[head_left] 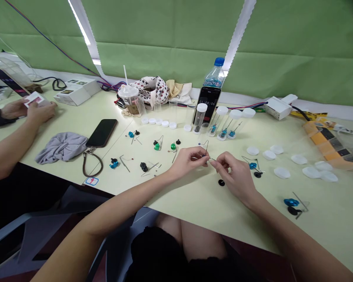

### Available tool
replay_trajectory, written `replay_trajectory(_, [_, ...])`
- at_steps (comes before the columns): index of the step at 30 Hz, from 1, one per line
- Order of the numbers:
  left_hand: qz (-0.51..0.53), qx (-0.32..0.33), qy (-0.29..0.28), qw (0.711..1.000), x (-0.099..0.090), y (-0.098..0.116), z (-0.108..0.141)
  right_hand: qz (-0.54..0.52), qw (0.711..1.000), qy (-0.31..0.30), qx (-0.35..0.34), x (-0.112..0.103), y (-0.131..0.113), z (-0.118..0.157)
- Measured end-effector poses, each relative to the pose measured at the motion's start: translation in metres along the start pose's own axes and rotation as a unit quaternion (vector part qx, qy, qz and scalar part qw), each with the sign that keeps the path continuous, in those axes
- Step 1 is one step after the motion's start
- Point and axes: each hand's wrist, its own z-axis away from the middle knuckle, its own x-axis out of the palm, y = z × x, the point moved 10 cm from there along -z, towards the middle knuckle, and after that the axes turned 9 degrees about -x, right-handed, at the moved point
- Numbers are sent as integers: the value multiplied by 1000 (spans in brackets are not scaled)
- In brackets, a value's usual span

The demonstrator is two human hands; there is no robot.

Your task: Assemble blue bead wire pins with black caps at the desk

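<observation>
My left hand (191, 159) pinches a thin bent metal wire (206, 148) that sticks up above the fingertips. Close against it, my right hand (233, 172) is closed in a pinch on something small at the fingertips, too tiny to name. A black disc-shaped piece (221, 182) lies on the table just below the hands. To the right of my right hand are a blue metal part (252, 165) and a black knob (258, 174) with thin wires. Left of my left hand lie a green part (173, 146) and a black part (143, 167) with small rods.
Clear tubes with white caps, one a capped tube (200, 119), stand before a propped phone (209, 102) and a water bottle (214, 76). Several white caps (281, 172) lie at right. Farther left are a phone (102, 133), a grey cloth (61, 147) and another person's hands (41, 111).
</observation>
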Motion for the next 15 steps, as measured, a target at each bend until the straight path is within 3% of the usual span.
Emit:
replay_trajectory(8, [36,-24,-56,998,14,-2,3,-32,995,91,-28,-13,4,-1])
replay_trajectory(15, [112,-24,-79,990,13,3,4,3,993,86,-80,-15,-7,-4])
